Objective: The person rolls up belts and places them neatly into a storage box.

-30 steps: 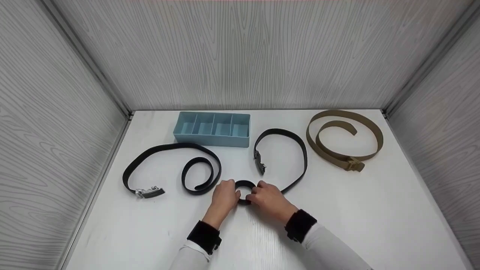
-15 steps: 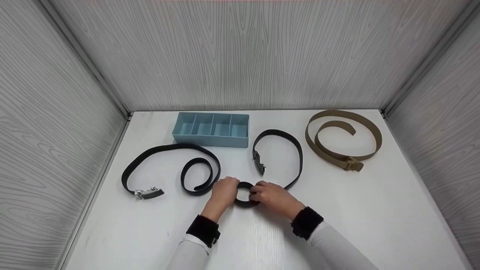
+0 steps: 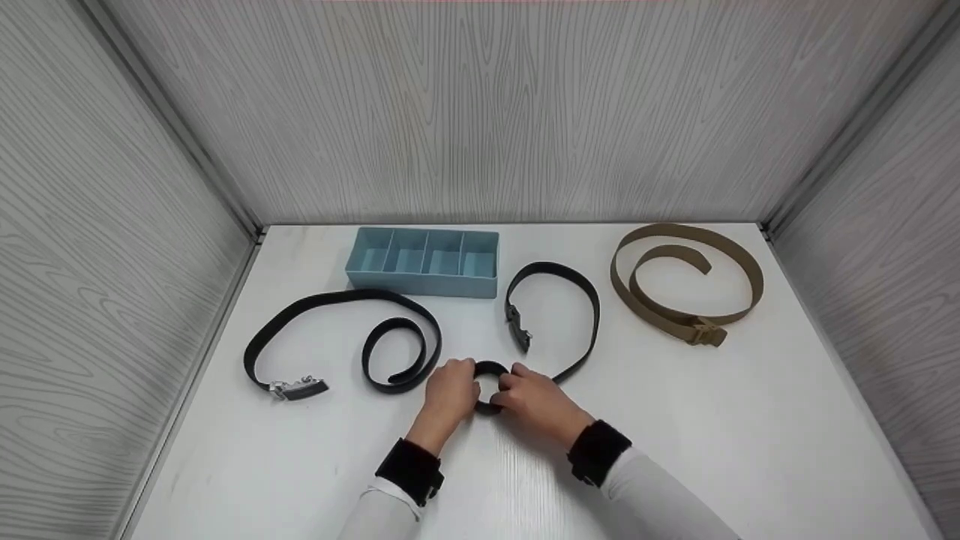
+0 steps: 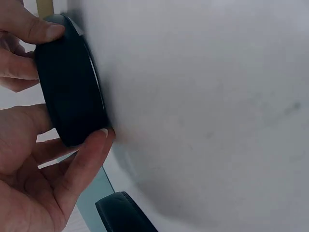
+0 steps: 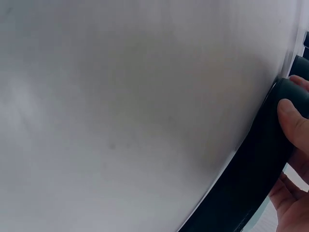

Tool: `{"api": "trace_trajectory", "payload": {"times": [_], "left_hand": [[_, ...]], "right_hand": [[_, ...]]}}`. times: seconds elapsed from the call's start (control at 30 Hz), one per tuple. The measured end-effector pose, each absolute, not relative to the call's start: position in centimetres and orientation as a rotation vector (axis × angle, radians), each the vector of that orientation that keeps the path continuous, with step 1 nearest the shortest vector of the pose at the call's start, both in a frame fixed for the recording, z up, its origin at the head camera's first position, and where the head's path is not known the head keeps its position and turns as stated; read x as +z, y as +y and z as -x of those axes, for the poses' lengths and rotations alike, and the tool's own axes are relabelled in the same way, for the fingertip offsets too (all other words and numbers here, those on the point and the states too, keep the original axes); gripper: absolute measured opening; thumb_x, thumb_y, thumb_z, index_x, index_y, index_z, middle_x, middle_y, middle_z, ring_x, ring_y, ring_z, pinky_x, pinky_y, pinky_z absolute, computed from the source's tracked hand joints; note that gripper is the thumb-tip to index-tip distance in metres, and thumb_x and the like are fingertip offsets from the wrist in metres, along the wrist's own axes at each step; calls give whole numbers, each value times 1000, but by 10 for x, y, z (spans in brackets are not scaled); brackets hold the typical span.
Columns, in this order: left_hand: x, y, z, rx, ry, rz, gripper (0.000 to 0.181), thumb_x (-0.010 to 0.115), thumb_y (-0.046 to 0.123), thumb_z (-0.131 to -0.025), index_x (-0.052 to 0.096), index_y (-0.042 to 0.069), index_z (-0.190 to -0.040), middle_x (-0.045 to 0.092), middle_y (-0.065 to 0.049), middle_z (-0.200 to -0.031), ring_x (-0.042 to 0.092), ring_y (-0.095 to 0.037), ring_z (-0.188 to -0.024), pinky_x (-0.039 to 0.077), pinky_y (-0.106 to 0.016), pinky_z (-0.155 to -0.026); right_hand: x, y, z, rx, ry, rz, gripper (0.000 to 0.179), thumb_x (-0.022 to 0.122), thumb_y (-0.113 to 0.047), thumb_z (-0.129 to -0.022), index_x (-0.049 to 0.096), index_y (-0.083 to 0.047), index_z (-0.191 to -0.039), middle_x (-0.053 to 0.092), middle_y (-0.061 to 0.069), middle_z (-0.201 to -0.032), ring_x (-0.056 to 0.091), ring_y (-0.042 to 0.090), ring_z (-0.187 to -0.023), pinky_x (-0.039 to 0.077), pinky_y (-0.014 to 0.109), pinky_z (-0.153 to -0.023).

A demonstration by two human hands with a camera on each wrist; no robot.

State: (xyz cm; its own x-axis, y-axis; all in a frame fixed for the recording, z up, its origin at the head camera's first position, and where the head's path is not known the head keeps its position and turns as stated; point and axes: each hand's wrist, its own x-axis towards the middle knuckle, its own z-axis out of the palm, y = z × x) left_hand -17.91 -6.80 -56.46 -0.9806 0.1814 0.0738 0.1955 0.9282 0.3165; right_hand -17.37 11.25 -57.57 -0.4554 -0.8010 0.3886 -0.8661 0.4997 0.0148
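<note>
Black belt coil (image 3: 491, 367) is held near table (image 3: 750, 420) centre; its trailing loop (image 3: 551, 268), at one o'clock, has been drawn slightly inward, so more length appears taken up. Grip: coil snugly pinched by left hand (image 3: 448, 391) at nine o'clock, right hand (image 3: 538, 399) at three.

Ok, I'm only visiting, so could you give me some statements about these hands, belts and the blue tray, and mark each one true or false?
1. The left hand and the right hand both hold the same black belt. True.
2. In the head view, the tan belt lies to the right of both hands. True.
3. The tan belt is wound into a tight roll. False: it lies in a loose, open spiral.
4. The blue tray stands farther back than the hands. True.
5. The blue tray has three compartments. False: it has four.
6. A belt lies inside the blue tray. False: no belt shows in it.
</note>
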Motion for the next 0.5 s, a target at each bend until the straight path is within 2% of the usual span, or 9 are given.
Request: {"api": "trace_trajectory", "payload": {"times": [0.07, 0.17, 0.33, 0.43, 0.5], "left_hand": [[-564, -68, 178, -516, -3065, 293, 1, 66, 2, -82, 67, 2, -83, 65, -16, -78, 65, -36, -70, 51, -46, -60], [-565, -68, 179, -492, -3070, 329, 8, 61, 0, -84, 68, 4, -87, 64, -15, -79, 64, -36, -70, 50, -46, -60], [-567, -71, 182, -433, -3055, 428, 11, 61, 5, -86, 70, 8, -92, 62, -11, -80, 63, -35, -70, 49, -46, -60], [-568, -72, 183, -422, -3042, 491, 14, 61, 7, -87, 71, 11, -95, 61, -9, -80, 63, -35, -70, 48, -45, -60], [-568, -71, 183, -431, -3035, 500, 15, 60, 7, -88, 71, 12, -98, 61, -9, -82, 63, -34, -71, 49, -45, -60]], "right_hand": [[-576, 113, 172, 259, -2414, -1391, 11, 70, -9, -83, 75, -19, -85, 59, 0, -82, 49, 22, -73, 43, 29, -62], [-575, 116, 172, 289, -2458, -1419, 14, 68, -5, -85, 74, -16, -90, 62, -1, -88, 52, 21, -77, 46, 28, -67], [-574, 125, 175, 408, -2540, -1453, 18, 71, -2, -85, 75, -13, -99, 65, 0, -102, 59, 19, -91, 50, 27, -79], [-575, 127, 176, 441, -2532, -1465, 17, 75, -4, -82, 75, -14, -96, 65, 0, -100, 59, 19, -91, 50, 28, -79], [-576, 126, 176, 429, -2510, -1463, 15, 77, -6, -80, 75, -15, -92, 64, -1, -94, 58, 20, -86, 49, 28, -74]]}}
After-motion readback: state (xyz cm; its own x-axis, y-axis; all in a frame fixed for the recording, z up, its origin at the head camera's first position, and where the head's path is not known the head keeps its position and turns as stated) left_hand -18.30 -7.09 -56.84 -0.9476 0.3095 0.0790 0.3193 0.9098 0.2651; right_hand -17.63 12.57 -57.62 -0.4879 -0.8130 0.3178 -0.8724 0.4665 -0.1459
